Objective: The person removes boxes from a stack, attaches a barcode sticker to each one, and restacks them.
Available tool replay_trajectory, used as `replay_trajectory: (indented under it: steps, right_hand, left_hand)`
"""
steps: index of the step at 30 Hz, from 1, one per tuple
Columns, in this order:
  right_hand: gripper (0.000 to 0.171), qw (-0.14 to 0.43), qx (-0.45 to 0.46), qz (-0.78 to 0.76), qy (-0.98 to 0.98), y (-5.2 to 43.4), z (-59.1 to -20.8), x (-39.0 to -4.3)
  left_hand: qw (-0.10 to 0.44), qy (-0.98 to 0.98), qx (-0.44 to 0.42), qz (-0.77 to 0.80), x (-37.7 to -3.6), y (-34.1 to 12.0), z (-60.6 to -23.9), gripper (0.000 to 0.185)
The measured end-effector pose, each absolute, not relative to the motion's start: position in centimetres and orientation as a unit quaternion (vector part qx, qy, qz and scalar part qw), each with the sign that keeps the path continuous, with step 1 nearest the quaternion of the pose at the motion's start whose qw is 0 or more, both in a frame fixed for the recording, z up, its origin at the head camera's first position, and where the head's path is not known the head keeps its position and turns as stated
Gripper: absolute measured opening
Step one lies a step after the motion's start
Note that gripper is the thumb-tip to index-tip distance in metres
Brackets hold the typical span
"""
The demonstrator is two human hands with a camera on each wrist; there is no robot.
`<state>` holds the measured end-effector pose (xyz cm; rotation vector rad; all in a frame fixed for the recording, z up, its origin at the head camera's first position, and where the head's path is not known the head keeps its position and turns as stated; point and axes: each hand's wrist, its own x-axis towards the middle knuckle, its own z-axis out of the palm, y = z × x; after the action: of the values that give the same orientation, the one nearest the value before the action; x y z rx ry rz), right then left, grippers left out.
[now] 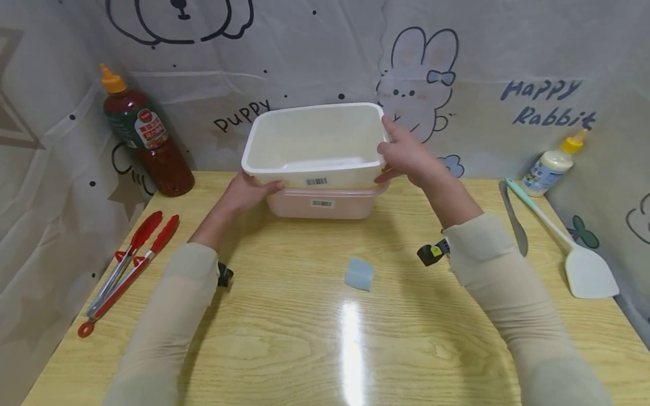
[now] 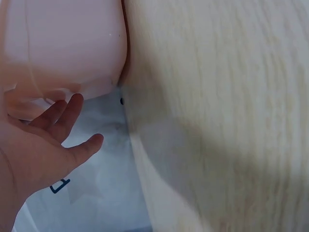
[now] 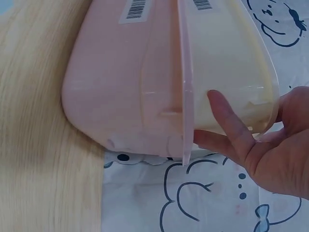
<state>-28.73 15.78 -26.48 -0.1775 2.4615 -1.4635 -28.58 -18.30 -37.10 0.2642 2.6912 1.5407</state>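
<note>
A white plastic storage box (image 1: 315, 135), tilted with its open top facing me, sits partly inside a pink storage box (image 1: 350, 209) at the table's back edge. Both carry barcode labels. My right hand (image 1: 406, 152) grips the white box's right end, thumb at the rim; fingers spread along its side in the right wrist view. At the left front corner, my left hand (image 1: 246, 195) holds the white box from below the rim, thumb along its front. In the left wrist view, fingers (image 2: 60, 118) of this hand reach the rim area beside the pink wall; the thumb is hidden there.
A light blue square (image 1: 359, 274) lies mid-table. Red-tipped tongs (image 1: 129, 270) and a red sauce bottle (image 1: 149, 141) are on the left. On the right are a knife (image 1: 514, 220), a white spatula (image 1: 584, 268) and a small yellow-capped bottle (image 1: 550, 166). Printed cloth hangs behind.
</note>
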Motion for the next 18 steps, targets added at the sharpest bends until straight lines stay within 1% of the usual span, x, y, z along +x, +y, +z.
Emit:
replay_trajectory:
  steps: [6, 13, 18]
  right_hand:
    - [0.073, 0.122, -0.056, -0.489, 0.862, 15.9, -27.1, -28.7]
    - [0.069, 0.095, -0.054, -0.451, 0.886, 16.4, -27.8, -28.6]
    - [0.073, 0.098, -0.045, -0.453, 0.885, 16.7, -28.0, -28.6]
  left_hand:
    - [0.008, 0.861, 0.065, 0.504, -28.6, -18.2, -37.5, 0.077]
    - [0.007, 0.847, 0.072, 0.527, -28.4, -18.1, -37.5, 0.087]
    - [-0.002, 0.844, 0.071, 0.532, -28.3, -18.0, -37.6, 0.092]
